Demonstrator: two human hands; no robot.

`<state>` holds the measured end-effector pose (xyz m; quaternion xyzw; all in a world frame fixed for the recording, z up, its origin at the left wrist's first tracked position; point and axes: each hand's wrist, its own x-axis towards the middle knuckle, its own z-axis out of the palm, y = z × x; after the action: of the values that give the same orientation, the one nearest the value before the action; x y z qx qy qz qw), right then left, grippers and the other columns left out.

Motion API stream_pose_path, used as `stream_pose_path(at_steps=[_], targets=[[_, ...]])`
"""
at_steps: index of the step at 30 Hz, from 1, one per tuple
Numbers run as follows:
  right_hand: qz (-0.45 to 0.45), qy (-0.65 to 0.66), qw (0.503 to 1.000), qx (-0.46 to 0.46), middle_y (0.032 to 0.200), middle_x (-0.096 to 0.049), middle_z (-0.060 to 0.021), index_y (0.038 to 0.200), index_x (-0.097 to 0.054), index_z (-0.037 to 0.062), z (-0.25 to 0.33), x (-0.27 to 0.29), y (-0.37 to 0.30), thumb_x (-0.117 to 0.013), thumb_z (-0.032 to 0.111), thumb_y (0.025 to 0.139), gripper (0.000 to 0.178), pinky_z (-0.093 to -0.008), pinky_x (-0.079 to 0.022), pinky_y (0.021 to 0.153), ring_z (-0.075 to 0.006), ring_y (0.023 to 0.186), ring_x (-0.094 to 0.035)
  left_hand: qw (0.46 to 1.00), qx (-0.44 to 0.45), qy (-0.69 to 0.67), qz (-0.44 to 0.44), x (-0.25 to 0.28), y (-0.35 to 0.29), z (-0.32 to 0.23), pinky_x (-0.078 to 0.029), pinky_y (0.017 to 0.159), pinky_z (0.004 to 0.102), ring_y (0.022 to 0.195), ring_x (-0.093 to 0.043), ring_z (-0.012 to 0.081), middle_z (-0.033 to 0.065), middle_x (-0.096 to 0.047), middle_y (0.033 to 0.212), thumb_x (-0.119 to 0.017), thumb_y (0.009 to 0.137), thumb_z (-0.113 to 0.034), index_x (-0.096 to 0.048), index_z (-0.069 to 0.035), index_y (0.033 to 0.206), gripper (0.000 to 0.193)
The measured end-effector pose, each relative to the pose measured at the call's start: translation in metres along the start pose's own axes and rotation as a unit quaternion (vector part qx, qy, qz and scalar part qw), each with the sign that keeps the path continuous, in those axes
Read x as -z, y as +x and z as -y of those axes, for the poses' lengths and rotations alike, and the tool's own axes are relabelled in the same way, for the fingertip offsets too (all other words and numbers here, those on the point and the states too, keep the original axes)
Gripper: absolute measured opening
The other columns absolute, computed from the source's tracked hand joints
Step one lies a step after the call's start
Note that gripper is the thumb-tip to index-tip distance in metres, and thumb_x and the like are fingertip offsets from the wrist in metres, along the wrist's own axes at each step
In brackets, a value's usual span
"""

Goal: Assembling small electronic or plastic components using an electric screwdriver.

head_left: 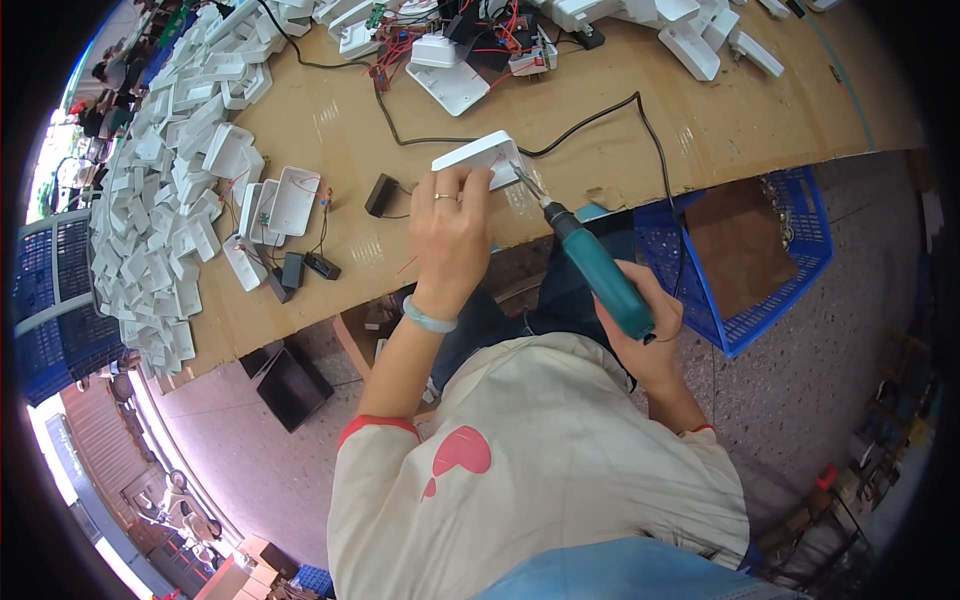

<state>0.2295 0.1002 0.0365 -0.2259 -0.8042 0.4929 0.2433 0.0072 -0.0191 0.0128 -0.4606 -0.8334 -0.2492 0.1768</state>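
My left hand (453, 225) is closed on a white plastic case (488, 153), pressing it near the front edge of the table. In my right hand (648, 325) is a teal electric screwdriver (606, 278) with a black nose. Its metal tip slants up and left to the right end of the case; whether it touches a screw is too small to see. Left of my left hand lies a small black box (381, 195) with a thin wire. Further left are several open white cases (295, 200) with wires and black plug-like blocks (320, 265).
A large heap of white plastic shells (165, 200) covers the table's left side. Wired parts (500, 40) and more white shells (690, 45) lie at the back. A black cable (590, 118) crosses the cardboard-covered tabletop (760, 120). Right of my legs stands a blue crate (735, 325).
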Motion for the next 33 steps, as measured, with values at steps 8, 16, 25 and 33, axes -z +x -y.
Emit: stream_pose_path(at_steps=[8, 16, 25, 33], targets=[[0.009, -0.026, 1.0, -0.006, 0.1, -0.071, -0.0132, 0.117, -0.067, -0.001, -0.002, -0.012, 0.013, -0.075, -0.01, 0.081, 0.038, -0.0297, -0.054, 0.078, -0.022, 0.086, -0.071, 0.997, 0.006, 0.057, -0.056, -0.013, 0.01, -0.009, -0.042, 0.1, 0.051, 0.12, -0.055, 0.0356, 0.0125, -0.062, 0.118, -0.069, 0.079, -0.002, -0.069, -0.001, 0.1, 0.021], [0.027, -0.044, 0.999, -0.011, 0.101, -0.071, -0.0123, 0.121, -0.066, -0.0004, -0.006, -0.016, 0.019, -0.075, -0.009, 0.082, 0.041, -0.0296, -0.054, 0.078, -0.0199, 0.087, -0.071, 0.997, -0.016, 0.068, -0.046, -0.02, 0.01, -0.004, -0.04, 0.103, 0.0528, 0.127, -0.055, 0.0357, 0.0112, -0.064, 0.119, -0.071, 0.08, -0.004, -0.069, -0.001, 0.099, 0.019], [0.041, -0.052, 0.998, -0.007, 0.101, -0.071, -0.0121, 0.123, -0.065, -0.0003, -0.008, -0.017, 0.023, -0.075, -0.007, 0.083, 0.042, -0.0298, -0.054, 0.077, -0.0201, 0.087, -0.07, 0.997, -0.017, 0.067, -0.041, -0.019, 0.009, -0.001, -0.038, 0.103, 0.0523, 0.125, -0.057, 0.0317, 0.009, -0.065, 0.121, -0.072, 0.08, -0.005, -0.07, -0.001, 0.101, 0.021], [0.044, -0.059, 0.997, 0.013, 0.1, -0.07, -0.013, 0.123, -0.064, -0.0006, -0.009, -0.016, 0.023, -0.073, -0.006, 0.084, 0.041, -0.0311, -0.054, 0.077, -0.0232, 0.086, -0.07, 0.996, -0.013, 0.087, -0.023, -0.02, 0.009, -0.001, -0.036, 0.103, 0.0477, 0.125, -0.056, 0.0293, 0.0059, -0.064, 0.123, -0.073, 0.084, -0.006, -0.07, -0.004, 0.103, 0.019]])
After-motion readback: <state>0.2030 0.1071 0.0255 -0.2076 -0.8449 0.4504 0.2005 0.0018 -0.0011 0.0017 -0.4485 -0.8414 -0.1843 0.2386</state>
